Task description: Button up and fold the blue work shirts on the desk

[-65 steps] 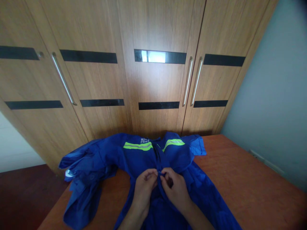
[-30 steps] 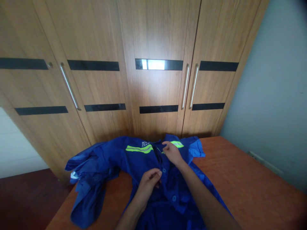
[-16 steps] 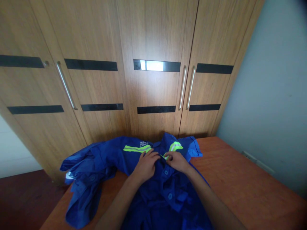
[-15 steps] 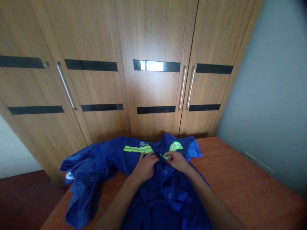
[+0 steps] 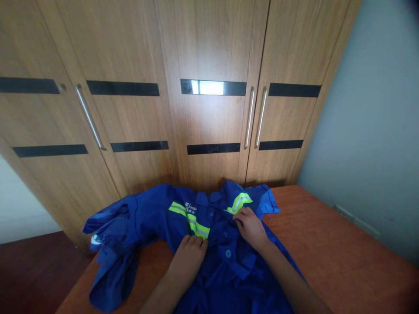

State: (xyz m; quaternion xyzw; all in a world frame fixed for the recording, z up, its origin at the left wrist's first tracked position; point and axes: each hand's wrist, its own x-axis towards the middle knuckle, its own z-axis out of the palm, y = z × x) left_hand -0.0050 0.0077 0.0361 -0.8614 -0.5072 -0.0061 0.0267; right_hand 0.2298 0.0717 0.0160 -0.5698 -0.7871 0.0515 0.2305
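A blue work jacket with yellow-green reflective strips, white lettering and blue buttons lies front side up, its collar towards the wardrobe. My left hand is closed on the jacket's front edge, just below the reflective strip on the left. Higher up and to the right, my right hand grips the other side of the front, its fingers curled by the right strip. Between the hands the cloth is creased, and a few buttons show. One sleeve hangs bunched at the left; the fingertips are partly hidden.
The jacket rests on a reddish-brown wooden table, whose surface reaches right to a pale wall. Directly behind stands a wooden wardrobe with metal handles and dark strips. Dark red floor shows at the lower left.
My left hand has moved down towards me, pulling the left front panel and bending its strip. My right hand has shifted slightly right. The hands are farther apart, and the collar shows more.
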